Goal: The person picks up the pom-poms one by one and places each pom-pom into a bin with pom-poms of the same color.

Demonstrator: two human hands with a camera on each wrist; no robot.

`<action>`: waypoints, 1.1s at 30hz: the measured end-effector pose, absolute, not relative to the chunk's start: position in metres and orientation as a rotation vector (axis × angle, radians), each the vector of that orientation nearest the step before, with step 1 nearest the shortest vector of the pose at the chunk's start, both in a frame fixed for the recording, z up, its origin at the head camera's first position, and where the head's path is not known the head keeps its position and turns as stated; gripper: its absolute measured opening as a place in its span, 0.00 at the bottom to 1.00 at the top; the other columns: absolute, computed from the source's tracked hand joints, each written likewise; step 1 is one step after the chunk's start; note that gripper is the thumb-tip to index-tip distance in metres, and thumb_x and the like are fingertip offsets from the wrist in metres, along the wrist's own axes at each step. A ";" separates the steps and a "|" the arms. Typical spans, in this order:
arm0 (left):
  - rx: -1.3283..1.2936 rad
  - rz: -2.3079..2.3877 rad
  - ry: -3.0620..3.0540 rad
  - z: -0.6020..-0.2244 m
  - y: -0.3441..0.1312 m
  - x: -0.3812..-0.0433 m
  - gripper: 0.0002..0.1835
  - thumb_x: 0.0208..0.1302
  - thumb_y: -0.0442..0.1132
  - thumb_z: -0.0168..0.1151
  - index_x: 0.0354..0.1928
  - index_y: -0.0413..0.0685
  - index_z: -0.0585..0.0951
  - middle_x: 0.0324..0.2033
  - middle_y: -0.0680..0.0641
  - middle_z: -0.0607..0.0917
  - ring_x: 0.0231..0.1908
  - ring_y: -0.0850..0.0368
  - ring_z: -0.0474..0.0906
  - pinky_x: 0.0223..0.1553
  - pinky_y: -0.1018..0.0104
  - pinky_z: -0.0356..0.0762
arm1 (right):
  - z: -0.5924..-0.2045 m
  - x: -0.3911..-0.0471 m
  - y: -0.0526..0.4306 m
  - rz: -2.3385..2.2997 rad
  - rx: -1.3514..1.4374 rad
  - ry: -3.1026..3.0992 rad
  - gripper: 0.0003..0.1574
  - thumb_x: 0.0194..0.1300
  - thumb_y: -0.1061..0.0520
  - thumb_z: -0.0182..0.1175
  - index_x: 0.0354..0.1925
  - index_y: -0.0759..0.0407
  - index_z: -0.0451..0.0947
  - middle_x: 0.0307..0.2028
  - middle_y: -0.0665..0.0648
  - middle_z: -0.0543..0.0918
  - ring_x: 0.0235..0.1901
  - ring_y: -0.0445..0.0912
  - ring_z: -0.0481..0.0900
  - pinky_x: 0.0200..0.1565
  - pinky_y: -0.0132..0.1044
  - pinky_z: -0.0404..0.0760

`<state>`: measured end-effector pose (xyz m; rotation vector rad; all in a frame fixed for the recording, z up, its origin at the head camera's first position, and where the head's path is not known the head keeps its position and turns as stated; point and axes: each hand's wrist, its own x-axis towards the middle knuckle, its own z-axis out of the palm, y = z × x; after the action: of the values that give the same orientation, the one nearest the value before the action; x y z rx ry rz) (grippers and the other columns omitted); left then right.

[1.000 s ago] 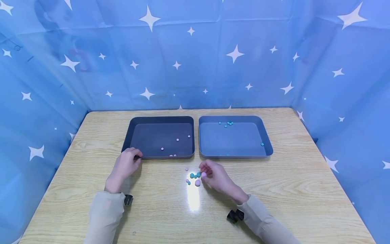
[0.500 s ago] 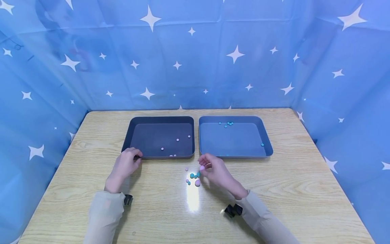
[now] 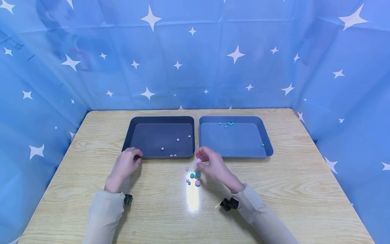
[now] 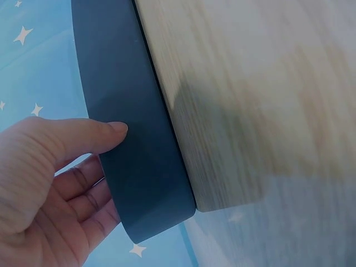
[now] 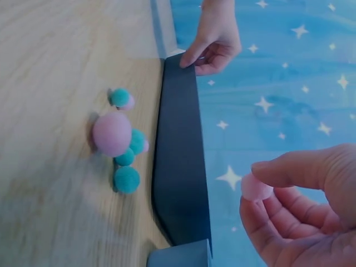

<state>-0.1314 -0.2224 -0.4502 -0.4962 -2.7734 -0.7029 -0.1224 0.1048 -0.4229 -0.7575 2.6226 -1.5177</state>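
Between thumb and fingertips my right hand (image 3: 215, 166) pinches a pink pompom (image 5: 256, 188), close over the near edge where two trays meet. My left hand (image 3: 125, 166) grips the near-left wall of the dark tray (image 3: 149, 134), thumb on the outer face (image 4: 133, 167) and fingers curled over to the inner side. Below the right hand, a loose cluster of pompoms lies on the table: a large pink pompom (image 5: 112, 134), a teal pompom (image 5: 127, 179) and several smaller pink and teal ones. Several pink pompoms (image 3: 178, 139) sit in the dark tray.
To the right of the dark tray stands a blue tray (image 3: 243, 139) with several teal pompoms (image 3: 262, 145) inside. Both trays rest on a wooden table (image 3: 292, 189). A blue curtain (image 3: 195, 74) with white stars surrounds the table's back and sides.
My right hand has lifted the pink pompom away from the cluster and carried it forward and slightly left, toward the trays' near edges. The left hand has stayed on the dark tray.
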 end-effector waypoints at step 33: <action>-0.492 -0.697 -2.775 -0.450 -0.223 -0.131 0.07 0.46 0.22 0.65 0.26 0.39 0.81 0.26 0.44 0.81 0.31 0.48 0.77 0.33 0.54 0.77 | -0.403 -0.150 0.075 -1.598 -0.788 2.662 0.15 0.55 0.71 0.62 0.43 0.65 0.73 0.38 0.62 0.79 0.38 0.51 0.78 0.43 0.41 0.80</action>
<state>-0.1309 -0.2230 -0.4500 -0.4919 -2.7746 -0.6969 -0.1500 0.0754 -0.4033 -0.7883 2.6619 -1.5979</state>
